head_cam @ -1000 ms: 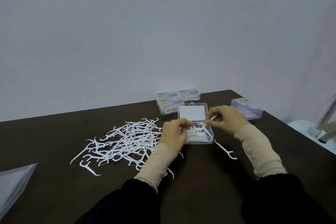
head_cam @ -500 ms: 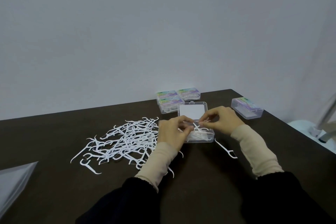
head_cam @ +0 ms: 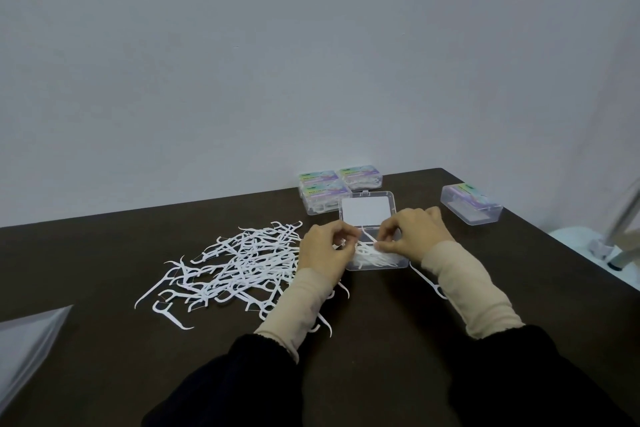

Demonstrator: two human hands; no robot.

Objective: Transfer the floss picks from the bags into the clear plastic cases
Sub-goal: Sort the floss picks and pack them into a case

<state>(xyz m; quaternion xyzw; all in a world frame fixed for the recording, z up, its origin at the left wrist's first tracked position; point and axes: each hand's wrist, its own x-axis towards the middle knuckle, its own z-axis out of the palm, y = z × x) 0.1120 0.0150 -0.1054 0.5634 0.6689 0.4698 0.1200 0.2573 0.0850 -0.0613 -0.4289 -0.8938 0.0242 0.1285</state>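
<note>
Dark table unchanged; both hands, left hand and right hand, now pinch picks lower into open case.

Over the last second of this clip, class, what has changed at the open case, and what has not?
The right hand came down from above the open clear case, and its fingers now press a floss pick into the tray. The left hand edged closer to the case's left side. Unchanged: the loose pile of floss picks, the stray pick by the right sleeve, and the closed cases behind.
</note>
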